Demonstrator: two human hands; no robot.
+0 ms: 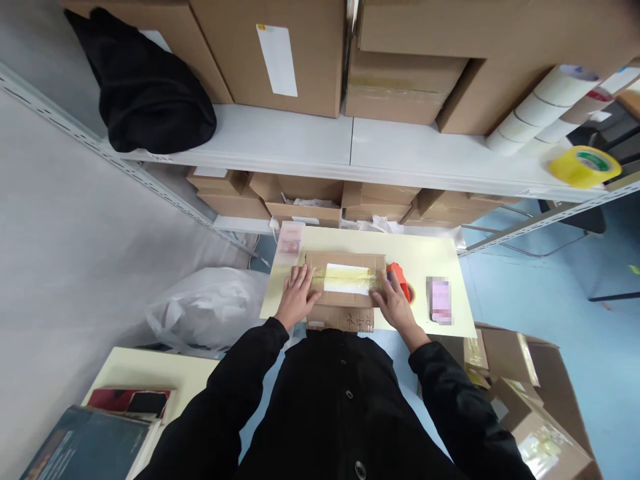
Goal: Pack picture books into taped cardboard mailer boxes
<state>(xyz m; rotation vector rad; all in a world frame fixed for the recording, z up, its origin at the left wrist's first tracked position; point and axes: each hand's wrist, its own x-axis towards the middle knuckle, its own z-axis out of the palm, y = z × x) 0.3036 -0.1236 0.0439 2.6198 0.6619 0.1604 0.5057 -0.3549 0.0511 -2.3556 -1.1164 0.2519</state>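
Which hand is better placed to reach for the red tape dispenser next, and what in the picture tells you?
Probably the right hand: it rests at the right end of the cardboard box, close beside the red tape dispenser. The left hand rests at the far, left end.

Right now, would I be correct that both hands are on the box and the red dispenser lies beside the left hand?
Not quite: the red dispenser lies beside the right hand, not the left hand, as the head view shows; both hands are on the box.
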